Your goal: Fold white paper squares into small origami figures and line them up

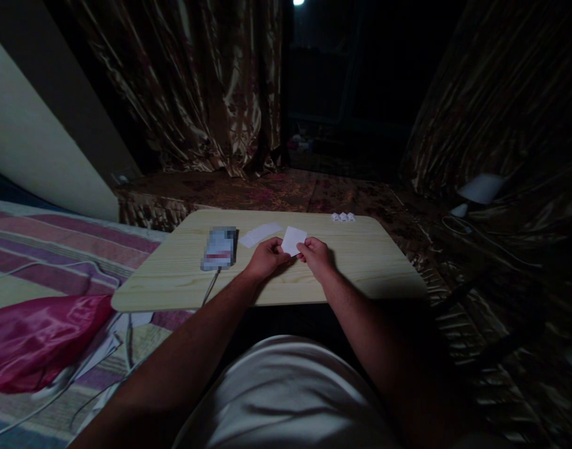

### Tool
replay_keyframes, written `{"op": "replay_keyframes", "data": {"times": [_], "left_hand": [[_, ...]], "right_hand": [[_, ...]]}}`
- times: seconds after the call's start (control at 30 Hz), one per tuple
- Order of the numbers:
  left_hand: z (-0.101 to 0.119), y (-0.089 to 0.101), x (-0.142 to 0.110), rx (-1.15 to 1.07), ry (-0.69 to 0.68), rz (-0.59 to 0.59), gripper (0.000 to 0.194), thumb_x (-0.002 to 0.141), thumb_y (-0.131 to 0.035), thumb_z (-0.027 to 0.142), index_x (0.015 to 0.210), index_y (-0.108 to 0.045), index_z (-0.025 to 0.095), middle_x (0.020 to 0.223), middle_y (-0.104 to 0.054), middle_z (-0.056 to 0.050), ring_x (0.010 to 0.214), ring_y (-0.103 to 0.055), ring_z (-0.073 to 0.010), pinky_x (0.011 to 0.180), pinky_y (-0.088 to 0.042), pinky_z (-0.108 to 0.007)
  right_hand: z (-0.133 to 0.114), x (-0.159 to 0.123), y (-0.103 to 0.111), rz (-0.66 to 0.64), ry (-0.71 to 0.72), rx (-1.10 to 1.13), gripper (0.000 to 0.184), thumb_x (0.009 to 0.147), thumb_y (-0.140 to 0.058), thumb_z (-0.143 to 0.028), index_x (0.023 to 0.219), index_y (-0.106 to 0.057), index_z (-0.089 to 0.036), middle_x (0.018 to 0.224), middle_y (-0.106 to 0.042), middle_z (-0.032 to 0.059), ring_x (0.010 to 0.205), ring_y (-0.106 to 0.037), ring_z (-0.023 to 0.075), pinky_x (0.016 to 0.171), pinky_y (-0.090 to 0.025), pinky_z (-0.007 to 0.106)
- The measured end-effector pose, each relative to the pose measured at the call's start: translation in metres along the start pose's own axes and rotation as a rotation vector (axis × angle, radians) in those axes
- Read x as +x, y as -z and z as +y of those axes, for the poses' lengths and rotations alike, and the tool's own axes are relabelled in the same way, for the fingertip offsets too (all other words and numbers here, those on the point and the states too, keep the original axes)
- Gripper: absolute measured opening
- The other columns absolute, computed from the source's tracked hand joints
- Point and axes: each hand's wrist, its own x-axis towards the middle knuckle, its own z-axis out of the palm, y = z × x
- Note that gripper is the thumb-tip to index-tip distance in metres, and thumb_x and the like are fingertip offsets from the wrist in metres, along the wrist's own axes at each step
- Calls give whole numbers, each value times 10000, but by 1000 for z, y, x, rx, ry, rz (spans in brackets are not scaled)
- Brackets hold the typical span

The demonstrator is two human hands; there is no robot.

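A small white square of paper (295, 239) is held up over the wooden table, tilted a little. My left hand (269, 257) pinches its lower left edge, and my right hand (315, 254) grips its lower right edge between thumb and fingers. Just behind my left hand lies a pale strip of paper (261, 234), flat on the table (370, 262). Several small folded white paper pieces (343, 217) sit in a row near the table's far right edge. Whether the held paper has folds, I cannot tell.
A phone-like device (219, 248), blurred out, lies on the table's left with a cable (211, 285) running off the front edge. Left of the table are a striped bed (140, 240) and a pink satin bag (42, 337). A white lamp (482, 188) stands at the right; curtains (234, 93) hang behind.
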Motion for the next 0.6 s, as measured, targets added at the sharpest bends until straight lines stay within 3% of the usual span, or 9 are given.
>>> {"op": "replay_keyframes", "data": {"times": [0.13,0.37,0.47,0.6], "left_hand": [[2,0,0,-14,10,20,267,573,-754,246,772,-612,141,624,-618,-9,530,-544,-119,515,-403,-232],[-4,8,10,-43,-69,270,170,648,-682,304,658,-637,140,551,-544,11,489,-429,-79,480,-318,-213],[-9,9,13,-63,-48,252,158,628,-696,276,682,-617,150,536,-534,21,460,-410,-74,451,-292,-208],[-12,9,13,-72,-32,256,165,613,-702,250,681,-582,159,545,-551,19,457,-443,-78,444,-299,-201]], "right_hand": [[0,0,0,17,-4,27,208,676,-627,-355,695,-510,-184,519,-574,-51,453,-521,88,444,-382,189],[-1,-2,0,-70,-10,-81,194,642,-651,-311,642,-505,-183,501,-561,-57,426,-506,80,411,-334,175],[-2,-2,0,-83,-5,-87,209,647,-661,-326,637,-513,-178,510,-563,-46,436,-515,83,414,-351,176],[-4,-1,2,-39,-31,16,348,763,-546,-501,733,-585,-157,594,-606,6,473,-546,98,417,-394,191]]}}
